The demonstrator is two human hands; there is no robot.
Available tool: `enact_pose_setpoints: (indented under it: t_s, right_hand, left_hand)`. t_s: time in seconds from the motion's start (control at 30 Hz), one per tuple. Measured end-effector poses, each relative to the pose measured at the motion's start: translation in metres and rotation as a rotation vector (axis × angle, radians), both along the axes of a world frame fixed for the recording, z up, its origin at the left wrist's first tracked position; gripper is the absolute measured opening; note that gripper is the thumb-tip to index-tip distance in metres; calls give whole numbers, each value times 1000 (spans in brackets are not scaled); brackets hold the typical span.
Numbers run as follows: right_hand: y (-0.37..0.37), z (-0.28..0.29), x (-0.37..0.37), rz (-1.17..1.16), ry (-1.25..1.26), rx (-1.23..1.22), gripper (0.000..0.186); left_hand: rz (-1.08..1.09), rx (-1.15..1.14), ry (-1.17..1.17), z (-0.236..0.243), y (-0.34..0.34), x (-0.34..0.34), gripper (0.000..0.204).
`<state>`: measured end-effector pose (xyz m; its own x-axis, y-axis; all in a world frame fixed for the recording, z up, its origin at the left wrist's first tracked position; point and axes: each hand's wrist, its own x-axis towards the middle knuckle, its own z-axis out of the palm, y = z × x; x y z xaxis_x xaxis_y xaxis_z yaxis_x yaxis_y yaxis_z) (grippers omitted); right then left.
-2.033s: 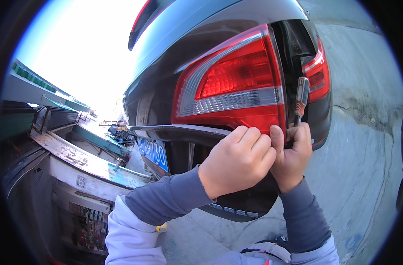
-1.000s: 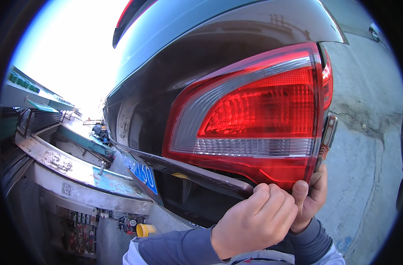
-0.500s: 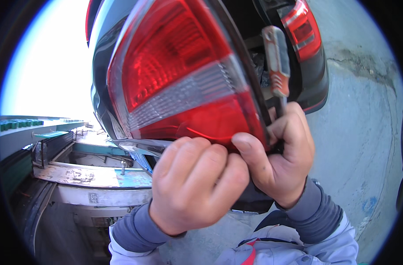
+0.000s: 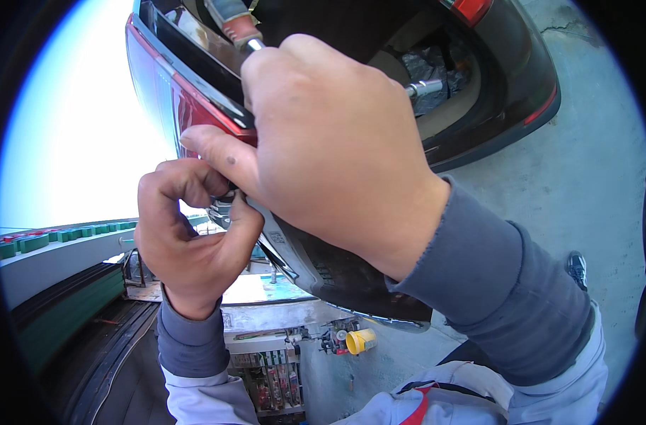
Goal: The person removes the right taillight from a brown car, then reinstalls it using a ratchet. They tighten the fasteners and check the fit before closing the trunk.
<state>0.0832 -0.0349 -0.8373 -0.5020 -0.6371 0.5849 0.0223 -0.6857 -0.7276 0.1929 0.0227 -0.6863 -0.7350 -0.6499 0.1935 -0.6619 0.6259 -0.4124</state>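
In my right hand is a screwdriver with a grey and orange handle; its shaft runs into my closed fingers. That thumb stretches toward the edge of the red tail light on the dark car. My left hand is just below, with thumb and fingers pinched at the lamp's lower corner. What lies between those fingertips is mostly hidden. A short metal rod end shows beyond my right hand; I cannot tell whether it belongs to the tool.
The car's dark rear bumper lies below my right forearm. Its other red tail light shows at the upper right. A yellow bucket stands on the floor near a rack. A dark shoe shows at right.
My view has shifted, so the tail light now appears nearly edge-on at left. My right hand has come up across the lamp with the screwdriver, and my left hand has turned to a pinch.
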Motion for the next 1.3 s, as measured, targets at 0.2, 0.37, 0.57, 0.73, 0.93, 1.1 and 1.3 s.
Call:
enact_pose_setpoints:
  t_s: [0.2,0.37,0.57,0.73,0.93,1.1,1.3]
  right_hand:
    - [7,13,2,15,-26,-55,33]
    - [9,16,6,47,-17,-107,29]
    - [8,10,8,56,-5,-130,26]
    - [15,7,8,100,-46,-102,28]
    - [15,14,9,166,-103,-86,30]
    - [19,16,5,220,-129,-73,31]
    - [24,15,2,211,-116,-66,33]
  left_hand:
    - [102,-5,-30,26,12,1,47]
    - [130,10,-46,37,13,1,48]
    - [139,12,-67,42,10,0,50]
    - [112,-35,-146,47,16,-3,51]
    - [132,-71,-133,56,19,7,61]
    - [190,-74,-217,71,26,10,66]
    - [180,-16,-191,69,24,9,65]
